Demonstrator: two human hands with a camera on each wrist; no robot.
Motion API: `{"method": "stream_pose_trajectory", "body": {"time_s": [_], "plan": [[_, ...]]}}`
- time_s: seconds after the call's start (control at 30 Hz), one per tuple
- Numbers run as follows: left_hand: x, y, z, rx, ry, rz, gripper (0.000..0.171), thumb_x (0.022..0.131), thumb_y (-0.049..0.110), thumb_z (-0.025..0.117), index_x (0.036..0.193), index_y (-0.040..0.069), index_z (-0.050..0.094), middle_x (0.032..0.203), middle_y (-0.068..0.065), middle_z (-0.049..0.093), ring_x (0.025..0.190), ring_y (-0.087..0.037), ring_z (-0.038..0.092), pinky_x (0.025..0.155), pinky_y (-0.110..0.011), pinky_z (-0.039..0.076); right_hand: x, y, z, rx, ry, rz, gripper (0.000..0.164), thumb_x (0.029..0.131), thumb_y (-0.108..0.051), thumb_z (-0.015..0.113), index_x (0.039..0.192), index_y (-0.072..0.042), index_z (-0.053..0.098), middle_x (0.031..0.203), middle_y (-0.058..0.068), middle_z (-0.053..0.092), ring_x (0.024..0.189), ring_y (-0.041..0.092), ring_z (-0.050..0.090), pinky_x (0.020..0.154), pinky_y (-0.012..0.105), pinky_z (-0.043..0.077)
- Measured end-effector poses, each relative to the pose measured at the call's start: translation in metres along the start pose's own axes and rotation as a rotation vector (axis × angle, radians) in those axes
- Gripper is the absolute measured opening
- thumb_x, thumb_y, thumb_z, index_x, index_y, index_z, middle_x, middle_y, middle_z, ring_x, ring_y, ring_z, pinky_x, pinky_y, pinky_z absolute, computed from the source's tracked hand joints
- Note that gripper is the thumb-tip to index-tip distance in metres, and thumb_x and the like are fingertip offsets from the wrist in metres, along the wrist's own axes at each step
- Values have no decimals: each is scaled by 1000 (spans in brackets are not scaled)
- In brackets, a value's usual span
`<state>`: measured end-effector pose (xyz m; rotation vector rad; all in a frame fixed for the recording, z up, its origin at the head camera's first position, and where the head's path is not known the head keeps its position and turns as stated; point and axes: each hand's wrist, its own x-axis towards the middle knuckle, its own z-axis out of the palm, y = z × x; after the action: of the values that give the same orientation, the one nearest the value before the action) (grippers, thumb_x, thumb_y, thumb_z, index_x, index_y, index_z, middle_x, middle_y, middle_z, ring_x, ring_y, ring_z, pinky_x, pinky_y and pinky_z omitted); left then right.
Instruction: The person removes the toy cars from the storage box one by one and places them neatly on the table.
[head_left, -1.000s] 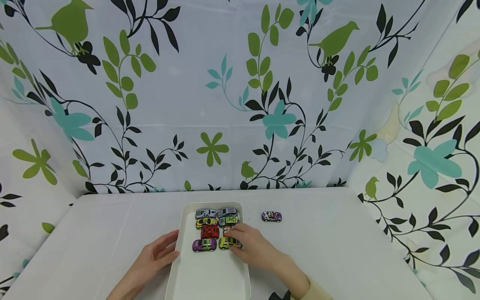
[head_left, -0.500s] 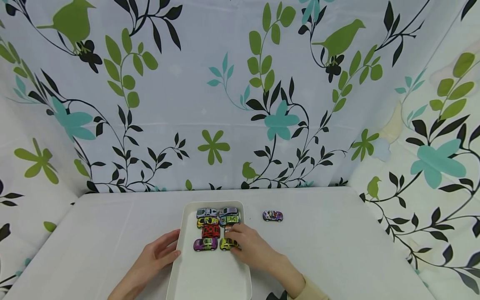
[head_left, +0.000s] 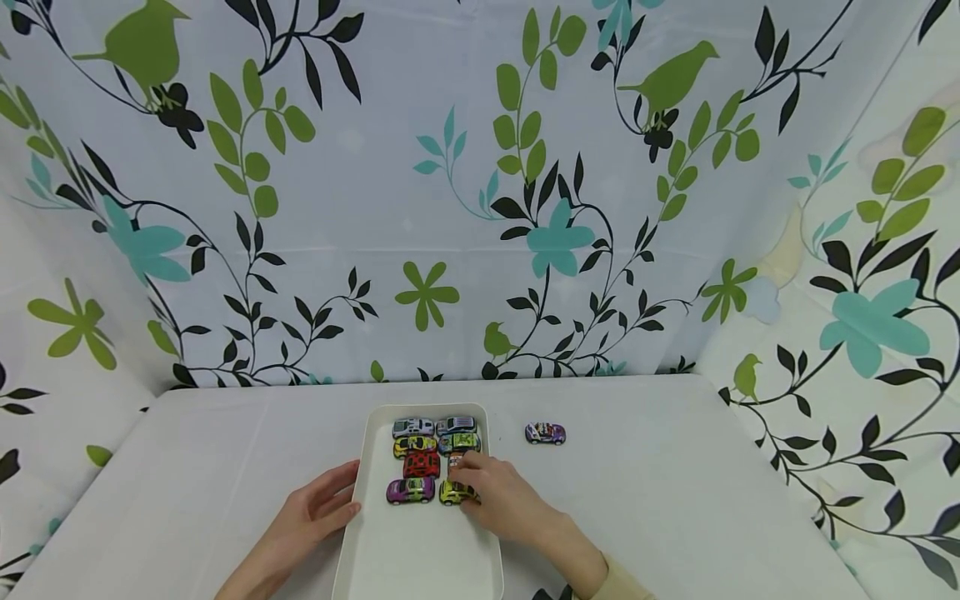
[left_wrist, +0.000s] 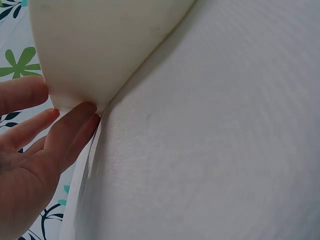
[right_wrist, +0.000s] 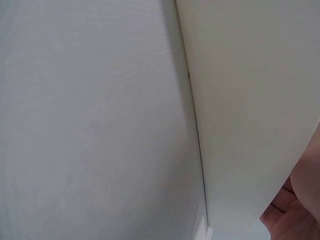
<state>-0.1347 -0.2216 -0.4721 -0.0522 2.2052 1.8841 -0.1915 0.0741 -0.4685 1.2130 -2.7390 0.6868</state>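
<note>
A white tray (head_left: 416,550) holds several toy cars in two columns toward its far end. My left hand (head_left: 311,508) rests against the tray's left side; in the left wrist view its relaxed fingertips touch the outer wall (left_wrist: 110,45). My right hand (head_left: 506,500) reaches over the tray's right rim, thumb and fingers pinching a yellow-green toy car (head_left: 452,492) at the near end of the right column. Left of that car sits a purple toy car (head_left: 410,490), with a red one (head_left: 422,464) behind it. The right hand partly hides another car (head_left: 453,461).
A single purple-and-white toy car (head_left: 545,432) stands on the white table (head_left: 637,467), right of the tray. Leaf-patterned cloth (head_left: 450,208) hangs behind the table and along both sides. The tray's right wall (right_wrist: 245,100) fills much of the right wrist view.
Both hands stay almost where they were, the left at the tray's side and the right at the yellow-green car. The whole head view shifts slightly.
</note>
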Motion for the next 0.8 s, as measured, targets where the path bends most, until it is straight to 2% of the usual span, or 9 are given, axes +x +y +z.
{"method": "stream_pose_trajectory", "body": {"time_s": [0.13, 0.33, 0.8], "plan": [[0, 0, 0, -3, -16, -1, 69, 96, 13, 66, 153, -3, 31, 156, -28, 34, 142, -44, 38, 98, -39, 55, 1, 0, 0, 15, -4, 4, 30, 82, -4, 79, 111, -10, 74, 108, -3, 65, 98, 9, 64, 85, 23, 56], [0, -2, 0, 0, -9, -8, 69, 96, 14, 67, 153, -2, 31, 156, -28, 35, 142, -44, 39, 98, -40, 55, 1, 0, 0, 9, -12, 7, 30, 84, -6, 79, 113, -10, 73, 114, -2, 68, 105, 12, 66, 90, 27, 57], [1, 0, 2, 5, 17, -21, 67, 96, 12, 67, 152, -2, 33, 155, -28, 37, 140, -44, 42, 98, -43, 55, -3, -1, -1, 84, 21, -38, 29, 85, -2, 76, 114, -9, 73, 113, -2, 66, 104, 10, 65, 90, 25, 55]]}}
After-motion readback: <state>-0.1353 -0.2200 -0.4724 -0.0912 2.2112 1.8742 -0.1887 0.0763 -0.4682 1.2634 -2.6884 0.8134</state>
